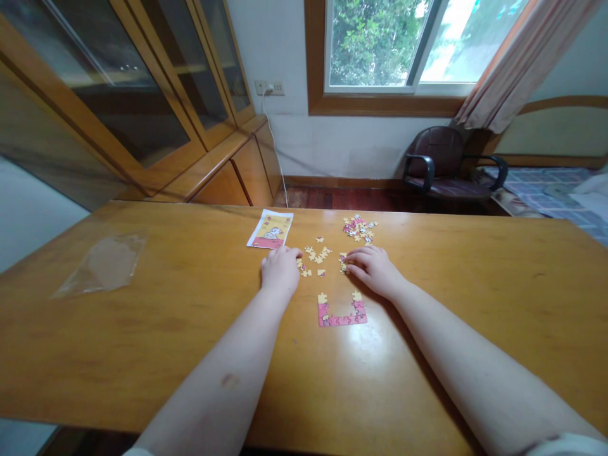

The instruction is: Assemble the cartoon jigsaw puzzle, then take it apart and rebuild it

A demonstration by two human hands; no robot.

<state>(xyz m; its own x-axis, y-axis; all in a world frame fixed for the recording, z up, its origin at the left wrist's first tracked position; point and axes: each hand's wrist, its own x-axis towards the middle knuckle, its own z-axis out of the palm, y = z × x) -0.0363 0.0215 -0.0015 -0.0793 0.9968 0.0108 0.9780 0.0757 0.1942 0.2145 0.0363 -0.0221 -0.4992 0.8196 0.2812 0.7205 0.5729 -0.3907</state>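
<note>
My left hand [280, 272] rests on the table with its fingers bent, against a small group of yellow puzzle pieces [305, 273]. Its thumb side is partly hidden. My right hand [373, 265] lies opposite, thumb and forefinger apart, their tips touching a short upright strip of puzzle pieces [342, 261]. Between the hands are a joined V-shaped run of yellow pieces [317, 256], a single piece [322, 273] and another single piece [320, 239]. Nearer to me lies a U-shaped puzzle border [342, 320], pink below with yellow upper ends.
A picture card [270, 229] lies beyond my left hand. Loose puzzle pieces [360, 228] form a pile beyond my right hand. A clear plastic bag [102, 266] is on the table's left. Behind the table [475, 285] stand a cabinet [223, 158] and an armchair [439, 158].
</note>
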